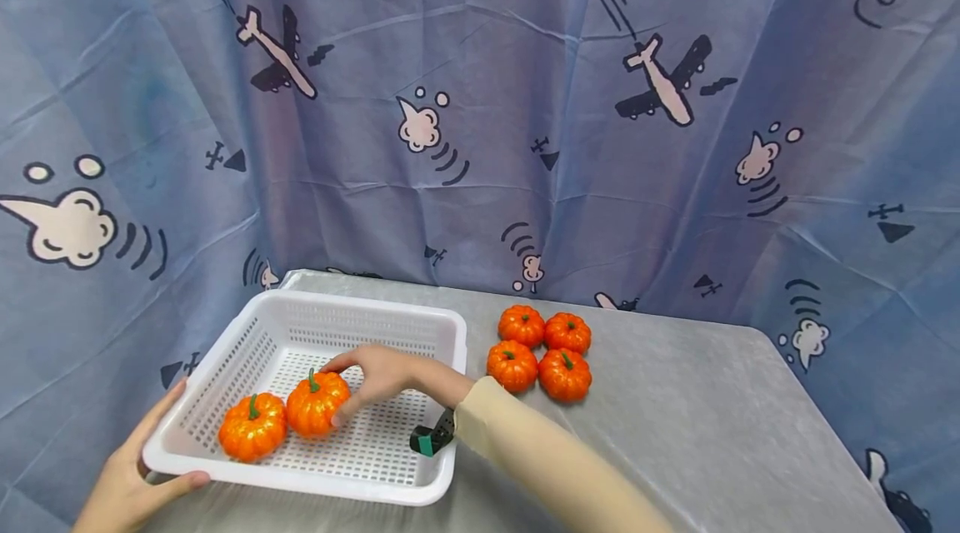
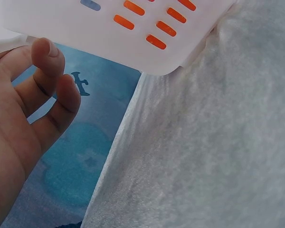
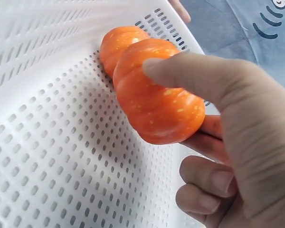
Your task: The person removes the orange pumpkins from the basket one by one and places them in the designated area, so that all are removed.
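Note:
Inside a white perforated plastic basket [image 1: 337,479] are two small orange pumpkins. My right hand [image 1: 386,375] holds one pumpkin [image 1: 315,406] between thumb and fingers; in the right wrist view the thumb lies on the side of this pumpkin [image 3: 156,102]. The other pumpkin [image 1: 252,428], with its green stem up, sits just left of it near the basket's front left corner. My left hand [image 1: 131,475] grips the basket at that corner, thumb at the front rim and fingers along the left side. In the left wrist view, the left hand's [image 2: 33,99] fingers curl beneath the rim.
Right of the basket, several more pumpkins [image 1: 566,375] stand in a close cluster on the grey cloth-covered table [image 1: 697,425]. A blue curtain [image 1: 480,141] printed with planes hangs behind and along the sides. A dark wrist camera [image 1: 432,435] sits on the right wrist.

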The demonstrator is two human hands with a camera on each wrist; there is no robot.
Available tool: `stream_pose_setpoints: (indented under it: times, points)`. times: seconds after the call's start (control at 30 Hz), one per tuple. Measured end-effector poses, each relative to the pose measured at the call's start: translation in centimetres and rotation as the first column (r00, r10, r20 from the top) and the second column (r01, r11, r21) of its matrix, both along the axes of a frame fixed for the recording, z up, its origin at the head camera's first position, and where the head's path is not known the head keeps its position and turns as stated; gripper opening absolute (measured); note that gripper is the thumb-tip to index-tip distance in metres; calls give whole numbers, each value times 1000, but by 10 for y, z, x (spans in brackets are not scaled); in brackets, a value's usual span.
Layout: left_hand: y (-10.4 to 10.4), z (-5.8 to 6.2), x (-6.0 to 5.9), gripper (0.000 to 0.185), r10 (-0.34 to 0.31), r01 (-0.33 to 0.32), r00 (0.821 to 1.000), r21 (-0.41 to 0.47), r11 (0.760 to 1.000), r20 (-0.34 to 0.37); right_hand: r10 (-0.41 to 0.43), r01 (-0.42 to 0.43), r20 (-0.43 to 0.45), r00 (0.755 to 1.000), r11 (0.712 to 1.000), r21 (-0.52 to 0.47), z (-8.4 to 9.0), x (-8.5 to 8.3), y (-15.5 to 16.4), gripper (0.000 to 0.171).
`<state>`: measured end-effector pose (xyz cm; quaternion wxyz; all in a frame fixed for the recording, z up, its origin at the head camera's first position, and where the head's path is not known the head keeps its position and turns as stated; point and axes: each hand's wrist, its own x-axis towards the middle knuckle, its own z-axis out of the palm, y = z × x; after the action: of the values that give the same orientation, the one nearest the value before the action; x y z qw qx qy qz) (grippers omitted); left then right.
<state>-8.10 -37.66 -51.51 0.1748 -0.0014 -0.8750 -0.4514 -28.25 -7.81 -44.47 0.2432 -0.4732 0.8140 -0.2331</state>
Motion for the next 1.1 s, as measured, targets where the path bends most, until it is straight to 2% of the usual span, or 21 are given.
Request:
stream_pose_setpoints:
  times: [0.17,0.33,0.53,0.63,0.83,0.97,1.1]
  points:
    - [0,-1,-1,123,-9,9,1000,0,1000,-30,-20,20,-5,1000,999,-28,5,0,1,75]
    - [0,-1,-1,124,-7,7,1000,-5,1000,-24,-23,18,-56,998,996,-88,20,4,6,76]
    - [-1,0,0,124,2,-2,1000,-7,1000,22,-21,-7,-156,988,985,-173,37,6,22,74]
    - [-3,0,1,124,7,-6,999,-8,1000,54,-74,39,-143,987,971,-234,42,8,33,73]
    - [-3,0,1,123,9,-8,998,-12,1000,64,-256,222,-53,965,909,-351,44,17,60,74]
    - [-2,-1,1,125,0,1,1000,-10,1000,22,-357,317,-24,934,858,-404,43,25,79,75]
    - [-2,-2,1,125,7,-7,1000,-15,1000,-1,-458,425,32,888,795,-433,42,32,98,77]
